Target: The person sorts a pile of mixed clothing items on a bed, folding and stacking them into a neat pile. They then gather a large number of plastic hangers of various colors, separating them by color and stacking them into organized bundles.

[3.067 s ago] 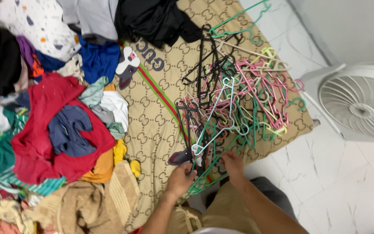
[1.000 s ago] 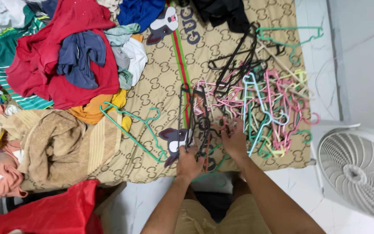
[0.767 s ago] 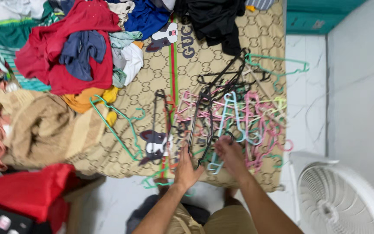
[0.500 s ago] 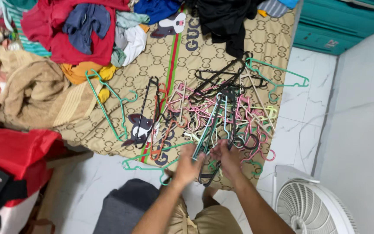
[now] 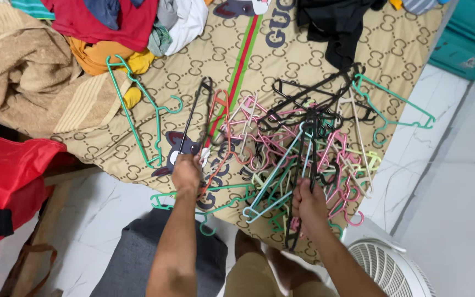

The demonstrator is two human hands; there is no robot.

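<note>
Many hangers (image 5: 303,148) tangled, patterned bedspread (image 5: 193,71), white marble floor (image 5: 446,181)

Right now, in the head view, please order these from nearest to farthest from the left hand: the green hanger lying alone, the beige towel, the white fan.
1. Green hanger, just above-left of the left hand.
2. Beige towel, far upper left.
3. White fan, lower right corner.
</note>
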